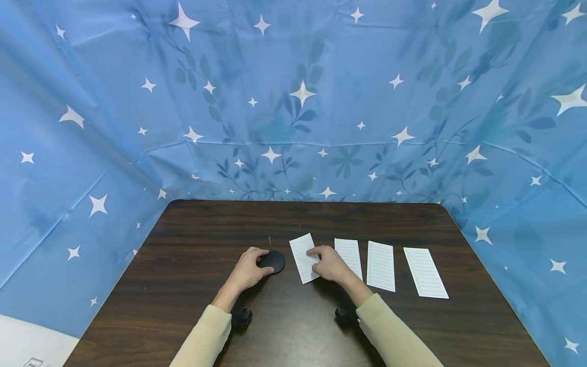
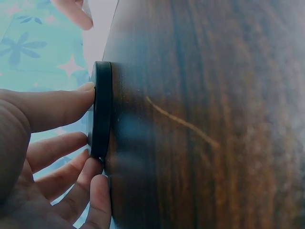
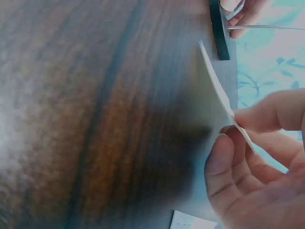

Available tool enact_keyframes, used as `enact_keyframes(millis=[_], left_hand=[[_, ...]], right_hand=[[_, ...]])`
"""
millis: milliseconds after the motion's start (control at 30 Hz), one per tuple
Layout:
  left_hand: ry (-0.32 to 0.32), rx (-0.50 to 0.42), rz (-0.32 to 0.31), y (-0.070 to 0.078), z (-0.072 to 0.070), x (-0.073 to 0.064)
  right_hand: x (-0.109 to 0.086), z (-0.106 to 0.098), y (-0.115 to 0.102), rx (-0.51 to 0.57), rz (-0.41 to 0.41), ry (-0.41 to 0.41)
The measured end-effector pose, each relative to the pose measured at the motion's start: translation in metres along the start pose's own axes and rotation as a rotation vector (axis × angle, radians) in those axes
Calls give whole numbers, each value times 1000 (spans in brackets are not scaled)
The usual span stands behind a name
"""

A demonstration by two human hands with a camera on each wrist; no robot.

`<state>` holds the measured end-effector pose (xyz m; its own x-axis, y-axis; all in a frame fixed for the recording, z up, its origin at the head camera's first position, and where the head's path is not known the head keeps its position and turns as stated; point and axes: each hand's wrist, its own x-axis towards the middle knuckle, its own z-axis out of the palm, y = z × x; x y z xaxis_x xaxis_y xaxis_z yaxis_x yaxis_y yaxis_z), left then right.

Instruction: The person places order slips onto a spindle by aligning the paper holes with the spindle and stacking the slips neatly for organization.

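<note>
A receipt spike, a round black base with a thin upright metal rod, stands on the table. My left hand grips this base from its left side. Thumb and fingers lie on the base's top and edge in the left wrist view, where the base sits flat on the wood. Just to the right, my right hand pinches a white lined paper slip between thumb and fingers. The right wrist view shows the slip tilted up off the table, its far end near the spike base.
Three more lined paper slips lie in a row to the right: one partly behind the right hand, another, and one farther right. The dark wooden table ends at a blue star-patterned curtain.
</note>
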<state>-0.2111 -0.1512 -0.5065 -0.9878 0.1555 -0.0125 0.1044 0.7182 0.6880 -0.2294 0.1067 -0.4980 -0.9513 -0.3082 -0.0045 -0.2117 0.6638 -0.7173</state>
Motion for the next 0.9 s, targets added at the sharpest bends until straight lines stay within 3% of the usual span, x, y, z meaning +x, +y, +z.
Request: enact_keyframes(millis=[267,533,900], left_hand=[[4,-2,-11,-1,-2,1],[4,6,-17,0,-4,2],[20,9,-8,0,-3,-3]], right_hand=[[-4,-1,-4,-55,-2,131],[-9,-8,-8,-49,-28,150],[-23,-20,-18,232,32,125]])
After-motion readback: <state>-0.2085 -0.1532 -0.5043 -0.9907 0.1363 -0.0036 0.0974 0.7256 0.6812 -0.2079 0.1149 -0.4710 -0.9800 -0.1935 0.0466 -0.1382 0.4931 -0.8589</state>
